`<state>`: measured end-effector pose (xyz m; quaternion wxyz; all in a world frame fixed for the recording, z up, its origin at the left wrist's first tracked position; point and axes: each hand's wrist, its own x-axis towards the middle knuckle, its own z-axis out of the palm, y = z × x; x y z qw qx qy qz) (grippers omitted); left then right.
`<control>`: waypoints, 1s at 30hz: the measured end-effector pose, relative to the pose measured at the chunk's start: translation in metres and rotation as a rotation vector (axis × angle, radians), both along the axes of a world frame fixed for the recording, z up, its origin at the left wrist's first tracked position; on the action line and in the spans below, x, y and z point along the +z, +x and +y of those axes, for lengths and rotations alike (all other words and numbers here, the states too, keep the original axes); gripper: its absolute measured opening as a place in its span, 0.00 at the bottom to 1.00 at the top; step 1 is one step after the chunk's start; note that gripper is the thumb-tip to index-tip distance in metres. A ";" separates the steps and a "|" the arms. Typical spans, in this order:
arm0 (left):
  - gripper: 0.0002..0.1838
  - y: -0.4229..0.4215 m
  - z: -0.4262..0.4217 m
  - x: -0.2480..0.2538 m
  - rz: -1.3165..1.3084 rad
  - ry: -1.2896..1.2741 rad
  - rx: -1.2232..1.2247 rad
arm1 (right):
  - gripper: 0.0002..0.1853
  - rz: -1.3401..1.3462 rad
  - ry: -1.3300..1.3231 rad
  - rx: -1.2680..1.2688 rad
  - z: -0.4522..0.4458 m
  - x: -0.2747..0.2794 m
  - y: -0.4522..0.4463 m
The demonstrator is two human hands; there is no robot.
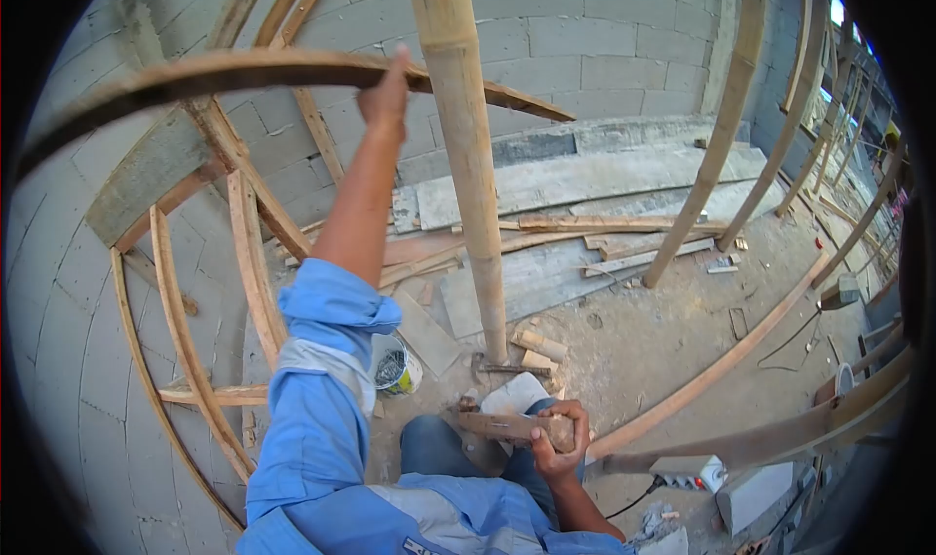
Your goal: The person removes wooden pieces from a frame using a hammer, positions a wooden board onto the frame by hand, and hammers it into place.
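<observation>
"Blue shirt nearest; worker low down, knees bent. Left hand: arm stretched out, fingers closed round a long wooden strip, held high before the block wall. Strip's left end blurred."

"Right hand?"

"Gripping one end of a short wooden block, above the lap. Other end free."

"What makes for good handling?"

"Balance first, I'd say. One hand on a long piece: best gripped near its middle, wrist steady. Strip crosses behind the bamboo pole, so a sideways swing could knock it. Better slid lengthwise."

"And the left end?"

"Curved timbers stand below it. Easy to snag; eyes there before any turn. Block wants a firm, quiet hold meanwhile. Bucket by the left knee, power strip off to the right: both worth keeping wood clear of."
</observation>
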<state>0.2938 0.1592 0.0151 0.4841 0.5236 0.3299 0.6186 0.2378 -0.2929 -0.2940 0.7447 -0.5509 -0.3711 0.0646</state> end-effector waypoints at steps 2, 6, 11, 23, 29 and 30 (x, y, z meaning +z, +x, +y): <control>0.45 0.037 0.019 -0.036 -0.169 -0.226 -0.178 | 0.20 0.015 0.009 -0.009 -0.003 -0.001 0.000; 0.42 0.043 -0.032 -0.062 -0.192 -0.430 -0.292 | 0.19 0.088 0.035 -0.048 -0.012 -0.002 0.004; 0.23 0.081 0.022 -0.121 -0.502 -0.039 -0.560 | 0.19 0.123 0.034 -0.068 -0.016 -0.006 0.020; 0.19 0.189 0.031 -0.125 -0.436 -0.234 -0.738 | 0.23 0.245 -0.198 -0.077 0.007 0.026 0.022; 0.17 0.242 0.025 -0.133 -0.370 -0.290 -0.751 | 0.25 0.289 -0.155 -0.197 0.036 0.013 0.034; 0.16 0.255 0.027 -0.138 -0.368 -0.282 -0.757 | 0.26 0.314 -0.139 -0.187 0.041 0.009 0.036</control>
